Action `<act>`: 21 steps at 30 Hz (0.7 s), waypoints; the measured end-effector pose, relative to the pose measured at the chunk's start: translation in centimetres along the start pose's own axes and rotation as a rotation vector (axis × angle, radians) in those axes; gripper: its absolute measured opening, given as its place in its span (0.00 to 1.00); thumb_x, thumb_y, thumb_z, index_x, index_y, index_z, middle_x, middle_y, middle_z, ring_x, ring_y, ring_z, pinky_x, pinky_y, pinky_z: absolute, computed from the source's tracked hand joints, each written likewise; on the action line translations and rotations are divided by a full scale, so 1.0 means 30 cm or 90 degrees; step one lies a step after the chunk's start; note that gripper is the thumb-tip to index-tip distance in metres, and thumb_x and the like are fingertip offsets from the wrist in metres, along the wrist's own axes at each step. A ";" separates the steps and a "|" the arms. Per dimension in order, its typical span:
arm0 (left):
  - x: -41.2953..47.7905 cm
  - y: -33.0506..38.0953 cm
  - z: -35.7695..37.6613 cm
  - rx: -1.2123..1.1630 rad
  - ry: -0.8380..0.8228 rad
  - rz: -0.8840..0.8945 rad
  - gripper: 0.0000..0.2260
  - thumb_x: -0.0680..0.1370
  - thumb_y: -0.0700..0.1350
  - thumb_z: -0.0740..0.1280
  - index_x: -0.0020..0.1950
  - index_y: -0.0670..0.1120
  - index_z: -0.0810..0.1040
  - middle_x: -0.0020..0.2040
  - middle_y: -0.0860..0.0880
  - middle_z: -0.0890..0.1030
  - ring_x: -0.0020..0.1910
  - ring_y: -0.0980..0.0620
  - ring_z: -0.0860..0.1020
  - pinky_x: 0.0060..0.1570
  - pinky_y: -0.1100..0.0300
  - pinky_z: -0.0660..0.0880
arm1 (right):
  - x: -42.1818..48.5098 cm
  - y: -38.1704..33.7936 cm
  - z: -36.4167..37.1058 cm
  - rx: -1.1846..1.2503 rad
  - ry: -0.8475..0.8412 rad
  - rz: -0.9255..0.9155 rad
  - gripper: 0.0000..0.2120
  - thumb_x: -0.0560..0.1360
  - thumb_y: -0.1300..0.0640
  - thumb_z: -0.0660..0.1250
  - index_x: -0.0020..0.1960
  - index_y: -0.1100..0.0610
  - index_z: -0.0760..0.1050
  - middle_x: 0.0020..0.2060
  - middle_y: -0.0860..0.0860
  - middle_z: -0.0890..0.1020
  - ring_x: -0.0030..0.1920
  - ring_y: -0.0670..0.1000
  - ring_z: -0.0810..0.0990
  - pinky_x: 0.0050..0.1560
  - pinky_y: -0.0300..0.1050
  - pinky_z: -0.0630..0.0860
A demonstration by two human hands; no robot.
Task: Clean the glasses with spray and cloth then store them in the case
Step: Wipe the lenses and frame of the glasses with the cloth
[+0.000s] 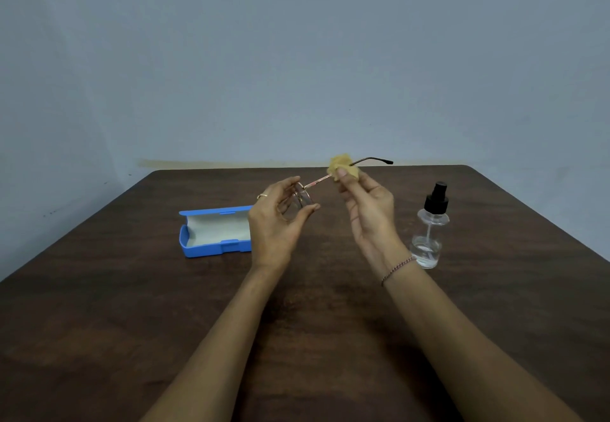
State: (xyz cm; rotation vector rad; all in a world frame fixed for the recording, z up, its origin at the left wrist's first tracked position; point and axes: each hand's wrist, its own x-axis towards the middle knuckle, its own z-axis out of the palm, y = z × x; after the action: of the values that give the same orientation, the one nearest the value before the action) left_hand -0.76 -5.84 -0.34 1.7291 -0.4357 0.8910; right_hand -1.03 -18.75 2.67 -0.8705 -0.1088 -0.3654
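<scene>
Both my forearms raised above the worktop [132, 306]; left hand [275, 220] pinched closed, thumb and fingers; right hand [369, 210] pinched closed, slightly higher.

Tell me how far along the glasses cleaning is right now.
Midway, at the wiping stage. The left hand holds the glasses by the lens end while the right hand pinches the yellow cloth around one temple arm. The spray bottle stands set aside on the table. Still left: storing them; the blue case lies open and empty.
</scene>
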 end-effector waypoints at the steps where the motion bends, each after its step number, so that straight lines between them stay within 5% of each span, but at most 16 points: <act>1: 0.000 0.001 0.002 -0.007 0.003 -0.003 0.22 0.65 0.41 0.78 0.57 0.48 0.78 0.49 0.54 0.80 0.50 0.62 0.79 0.54 0.68 0.75 | 0.012 -0.018 -0.008 0.025 0.019 -0.010 0.05 0.72 0.68 0.68 0.47 0.62 0.79 0.39 0.49 0.85 0.44 0.46 0.81 0.47 0.34 0.77; 7: 0.000 -0.007 0.006 -0.004 -0.015 0.002 0.22 0.64 0.42 0.79 0.56 0.48 0.78 0.49 0.50 0.81 0.51 0.57 0.80 0.55 0.62 0.77 | -0.004 -0.005 0.009 0.056 0.017 -0.001 0.05 0.73 0.69 0.66 0.47 0.62 0.78 0.37 0.49 0.85 0.40 0.43 0.83 0.43 0.31 0.77; 21: -0.004 -0.010 -0.001 0.006 -0.024 0.005 0.20 0.65 0.42 0.78 0.55 0.46 0.78 0.50 0.49 0.80 0.51 0.58 0.79 0.54 0.66 0.76 | -0.003 -0.024 0.012 0.085 0.008 0.015 0.05 0.75 0.68 0.65 0.48 0.62 0.78 0.38 0.49 0.85 0.40 0.43 0.83 0.43 0.31 0.78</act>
State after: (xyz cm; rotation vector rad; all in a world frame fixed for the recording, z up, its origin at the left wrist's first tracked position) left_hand -0.64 -5.72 -0.62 1.7553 -0.4637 0.8684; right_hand -1.34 -18.89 3.40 -0.7368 -0.1104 -0.3379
